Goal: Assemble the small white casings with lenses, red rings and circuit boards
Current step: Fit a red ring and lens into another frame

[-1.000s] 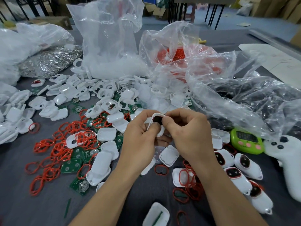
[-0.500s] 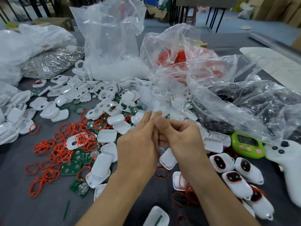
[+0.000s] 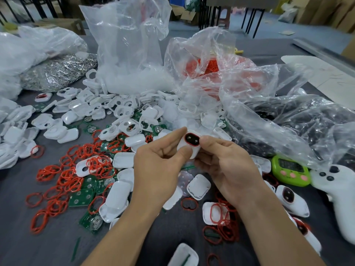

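Casing, hidden between the pressed hands 0.5 s ago, now shows its red-rimmed dark lens. Left hand and right hand pinch it at the fingertips; its underside is concealed.

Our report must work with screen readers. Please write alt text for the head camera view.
The left hand and right hand hold a white casing, its dark lens ringed in red, over a grey table. Loose casings, red rings and green circuit boards lie scattered around, plastic bags behind.
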`<state>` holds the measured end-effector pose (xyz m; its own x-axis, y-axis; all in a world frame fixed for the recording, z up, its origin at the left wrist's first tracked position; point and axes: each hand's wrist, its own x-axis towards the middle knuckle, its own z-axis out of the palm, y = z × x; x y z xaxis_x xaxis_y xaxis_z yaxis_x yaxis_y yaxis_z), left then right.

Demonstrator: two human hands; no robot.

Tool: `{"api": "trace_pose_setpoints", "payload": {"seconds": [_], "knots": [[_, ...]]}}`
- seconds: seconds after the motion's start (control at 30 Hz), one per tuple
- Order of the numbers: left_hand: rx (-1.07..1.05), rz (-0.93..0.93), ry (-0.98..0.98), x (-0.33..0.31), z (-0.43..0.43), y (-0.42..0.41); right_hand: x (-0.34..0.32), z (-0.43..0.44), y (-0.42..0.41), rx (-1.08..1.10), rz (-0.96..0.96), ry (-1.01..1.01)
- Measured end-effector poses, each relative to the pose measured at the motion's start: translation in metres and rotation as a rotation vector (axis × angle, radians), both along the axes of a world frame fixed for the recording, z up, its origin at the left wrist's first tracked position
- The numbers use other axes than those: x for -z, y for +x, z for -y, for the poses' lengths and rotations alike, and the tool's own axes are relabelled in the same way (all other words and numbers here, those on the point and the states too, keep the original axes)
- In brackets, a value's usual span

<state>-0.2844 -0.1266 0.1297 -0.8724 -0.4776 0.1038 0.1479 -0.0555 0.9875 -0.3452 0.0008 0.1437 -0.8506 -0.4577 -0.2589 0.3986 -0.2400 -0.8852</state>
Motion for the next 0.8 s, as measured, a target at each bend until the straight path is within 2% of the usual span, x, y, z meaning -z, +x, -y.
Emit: {"api": "trace_pose_setpoints", "payload": {"seconds": [0.3, 0.37, 0.47, 0.5, 0.67, 0.8], "knots": [[-0.148, 0.07, -0.043, 0.0, 0.005, -0.001, -0.003, 0.004, 0.003, -0.029, -0.028, 0.075], [-0.193, 0.118, -0.083, 0.002, 0.007, -0.001, -0.001, 0.008, 0.005, 0.009, -0.117, 0.155], [-0.226, 0.137, -0.122, 0.003, 0.008, -0.001, 0.008, 0.012, 0.006, 0.078, -0.344, 0.395], [-0.225, 0.139, -0.134, 0.004, 0.009, -0.001, 0.009, 0.013, 0.007, 0.073, -0.362, 0.403], [-0.144, 0.07, -0.027, 0.001, 0.008, -0.002, 0.002, 0.009, 0.004, -0.022, -0.099, 0.116], [-0.004, 0.002, 0.088, -0.004, 0.01, 0.0, -0.001, 0.001, -0.002, -0.067, 0.001, 0.086]]}}
